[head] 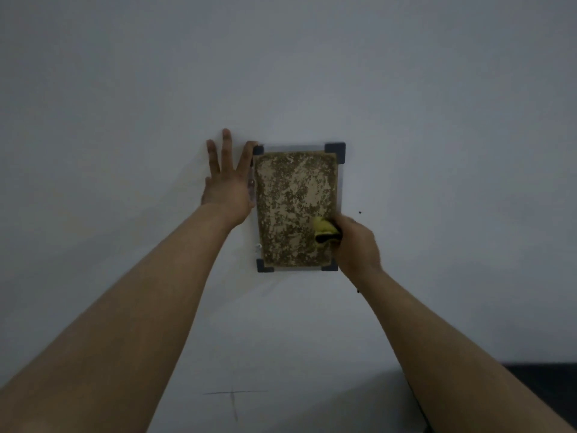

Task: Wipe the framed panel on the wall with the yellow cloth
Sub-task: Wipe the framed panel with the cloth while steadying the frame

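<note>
The framed panel hangs on the pale wall: a mottled brown-and-tan sheet behind a clear cover, with dark grey corner brackets. My left hand lies flat against the wall at the panel's left edge, fingers spread, the index finger touching the top-left bracket. My right hand is at the panel's lower right, closed around the bunched yellow cloth, which presses on the panel's surface. The bottom-right bracket is partly hidden by my right hand.
A bare pale wall surrounds the panel. A small dark speck sits on the wall right of the panel. A dark surface shows at the lower right corner.
</note>
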`<state>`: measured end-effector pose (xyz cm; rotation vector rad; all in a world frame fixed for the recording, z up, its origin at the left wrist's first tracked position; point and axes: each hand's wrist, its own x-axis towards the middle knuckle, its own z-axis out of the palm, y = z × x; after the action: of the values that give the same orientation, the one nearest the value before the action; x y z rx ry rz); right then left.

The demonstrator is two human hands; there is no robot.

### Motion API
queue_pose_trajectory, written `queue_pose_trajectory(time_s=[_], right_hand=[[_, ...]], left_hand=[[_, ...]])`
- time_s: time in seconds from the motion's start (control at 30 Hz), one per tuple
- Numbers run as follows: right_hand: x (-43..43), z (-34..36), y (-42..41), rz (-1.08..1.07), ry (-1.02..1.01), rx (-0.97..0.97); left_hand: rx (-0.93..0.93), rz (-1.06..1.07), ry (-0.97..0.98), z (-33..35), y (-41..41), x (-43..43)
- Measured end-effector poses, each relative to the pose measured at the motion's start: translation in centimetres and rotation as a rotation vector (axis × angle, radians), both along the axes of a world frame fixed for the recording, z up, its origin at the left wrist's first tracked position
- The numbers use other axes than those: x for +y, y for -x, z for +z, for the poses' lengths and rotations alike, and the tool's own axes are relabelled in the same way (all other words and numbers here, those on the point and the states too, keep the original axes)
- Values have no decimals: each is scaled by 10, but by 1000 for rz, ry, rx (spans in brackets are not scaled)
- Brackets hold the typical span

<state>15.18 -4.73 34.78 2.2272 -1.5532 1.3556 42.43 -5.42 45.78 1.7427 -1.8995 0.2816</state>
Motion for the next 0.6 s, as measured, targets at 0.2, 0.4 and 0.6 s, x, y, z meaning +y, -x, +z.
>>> queue_pose_trajectory(time_s=[0.2, 0.4, 0.6], right_hand=[[6, -9, -10, 31, -158, 113], [1, 0, -10, -117, 97, -203], [-2, 6, -20, 8, -41, 111]], left_hand=[[6, -15, -7, 2, -4, 0], [-3, -4, 11, -3, -5, -3], [-13, 3, 1, -2, -7, -7]])
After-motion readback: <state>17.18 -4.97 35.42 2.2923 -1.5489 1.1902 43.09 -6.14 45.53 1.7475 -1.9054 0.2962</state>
